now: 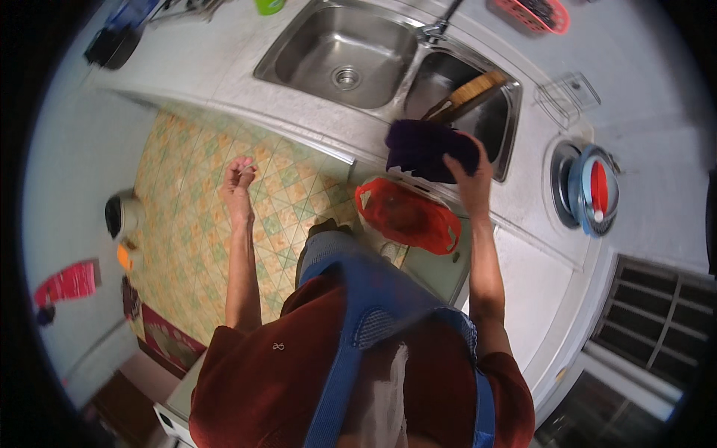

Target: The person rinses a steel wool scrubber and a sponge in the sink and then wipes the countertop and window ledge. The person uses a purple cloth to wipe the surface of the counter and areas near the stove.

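Observation:
My right hand [473,173] grips a dark purple cloth [428,150] above the counter's front edge, beside the smaller sink basin. Away to the left, over the tiled floor, my left hand [240,176] is raised with its fingers curled; whether something thin lies between them I cannot tell. A red plastic bag [406,213] hangs open below the cloth, in front of the cabinet. Inside the smaller steel basin [504,162] leans a brown and yellowish wooden object [476,92], partly hidden by the cloth.
The larger steel basin [358,50] adjoins on the left, with a faucet [434,31] behind. Stacked bowls and a blue colander [588,185] stand at right, near a wire rack [566,101]. A pink basket [532,14] and a green cup [269,5] are farther back.

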The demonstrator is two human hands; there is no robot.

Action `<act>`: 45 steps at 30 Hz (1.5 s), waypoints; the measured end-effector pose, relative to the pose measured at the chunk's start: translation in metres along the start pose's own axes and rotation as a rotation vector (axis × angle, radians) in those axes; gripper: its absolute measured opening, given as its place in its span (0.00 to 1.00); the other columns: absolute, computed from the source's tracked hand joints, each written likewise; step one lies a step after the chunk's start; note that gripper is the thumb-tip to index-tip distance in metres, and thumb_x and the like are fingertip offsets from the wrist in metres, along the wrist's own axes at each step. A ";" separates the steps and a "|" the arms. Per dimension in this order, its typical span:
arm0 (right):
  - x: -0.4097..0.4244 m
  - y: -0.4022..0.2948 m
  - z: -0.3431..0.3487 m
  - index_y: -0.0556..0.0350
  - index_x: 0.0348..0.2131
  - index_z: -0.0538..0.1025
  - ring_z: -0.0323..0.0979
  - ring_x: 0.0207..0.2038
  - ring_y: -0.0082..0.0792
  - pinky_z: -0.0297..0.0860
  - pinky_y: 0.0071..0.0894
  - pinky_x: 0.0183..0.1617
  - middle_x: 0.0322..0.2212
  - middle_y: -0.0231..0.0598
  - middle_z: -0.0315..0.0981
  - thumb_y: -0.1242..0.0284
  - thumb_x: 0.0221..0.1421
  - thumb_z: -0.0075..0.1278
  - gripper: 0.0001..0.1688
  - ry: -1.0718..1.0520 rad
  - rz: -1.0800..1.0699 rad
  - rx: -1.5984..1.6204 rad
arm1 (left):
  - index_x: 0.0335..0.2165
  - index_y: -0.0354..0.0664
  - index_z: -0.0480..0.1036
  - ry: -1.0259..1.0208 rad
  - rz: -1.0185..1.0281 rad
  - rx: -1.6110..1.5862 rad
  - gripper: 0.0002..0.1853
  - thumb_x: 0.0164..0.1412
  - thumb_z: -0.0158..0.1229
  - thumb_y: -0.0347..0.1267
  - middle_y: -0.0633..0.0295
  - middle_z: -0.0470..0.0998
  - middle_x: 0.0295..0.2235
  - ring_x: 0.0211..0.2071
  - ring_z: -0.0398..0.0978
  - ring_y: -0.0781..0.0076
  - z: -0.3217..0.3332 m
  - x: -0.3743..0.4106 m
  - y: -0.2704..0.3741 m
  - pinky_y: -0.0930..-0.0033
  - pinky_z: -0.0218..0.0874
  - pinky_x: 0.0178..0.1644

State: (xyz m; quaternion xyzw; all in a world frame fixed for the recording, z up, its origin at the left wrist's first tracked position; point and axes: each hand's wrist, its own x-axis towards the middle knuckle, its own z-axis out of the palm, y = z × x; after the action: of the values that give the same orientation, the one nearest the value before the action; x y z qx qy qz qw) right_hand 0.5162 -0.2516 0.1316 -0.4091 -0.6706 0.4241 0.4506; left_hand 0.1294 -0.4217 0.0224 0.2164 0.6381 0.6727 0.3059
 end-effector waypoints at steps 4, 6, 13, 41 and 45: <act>0.018 -0.020 -0.045 0.57 0.39 0.70 0.66 0.48 0.34 0.62 0.29 0.51 0.43 0.42 0.68 0.86 0.44 0.55 0.20 -0.068 -0.227 -0.217 | 0.45 0.40 0.69 0.085 -0.055 0.005 0.15 0.57 0.52 0.26 0.62 0.74 0.41 0.40 0.72 0.73 0.011 -0.055 -0.018 0.71 0.61 0.45; 0.014 -0.015 -0.071 0.58 0.36 0.68 0.60 0.54 0.43 0.59 0.35 0.55 0.49 0.46 0.62 0.87 0.42 0.55 0.19 -0.099 -0.422 -0.302 | 0.44 0.40 0.69 0.141 -0.072 -0.016 0.15 0.57 0.52 0.25 0.62 0.75 0.41 0.40 0.72 0.73 0.012 -0.083 -0.029 0.71 0.61 0.44; -0.052 0.091 -0.119 0.45 0.35 0.68 0.46 0.62 0.56 0.46 0.59 0.62 0.61 0.47 0.45 0.76 0.31 0.62 0.26 -1.015 -0.531 -0.955 | 0.44 0.40 0.69 0.357 -0.226 0.026 0.15 0.56 0.53 0.26 0.64 0.75 0.40 0.38 0.73 0.75 -0.026 -0.172 -0.088 0.74 0.60 0.41; -0.068 0.146 -0.079 0.46 0.40 0.70 0.62 0.36 0.36 0.63 0.37 0.41 0.33 0.34 0.62 0.72 0.49 0.42 0.15 -0.392 -0.468 -0.853 | 0.41 0.48 0.71 0.201 -0.436 -0.022 0.13 0.56 0.55 0.25 0.71 0.76 0.37 0.38 0.73 0.77 -0.081 -0.117 -0.148 0.74 0.62 0.39; -0.116 0.153 -0.208 0.47 0.41 0.70 0.64 0.40 0.36 0.63 0.37 0.43 0.37 0.33 0.64 0.73 0.47 0.43 0.17 -0.242 -0.479 -1.155 | 0.42 0.48 0.71 0.090 -0.401 0.063 0.13 0.57 0.54 0.27 0.70 0.76 0.39 0.40 0.72 0.76 -0.029 -0.078 -0.131 0.72 0.61 0.42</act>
State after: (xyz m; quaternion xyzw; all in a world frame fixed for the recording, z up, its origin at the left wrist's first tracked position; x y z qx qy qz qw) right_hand 0.7692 -0.2712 0.0067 -0.3739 -0.9103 -0.0750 0.1607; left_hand 0.1834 -0.4965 -0.1025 0.0642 0.7022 0.5868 0.3981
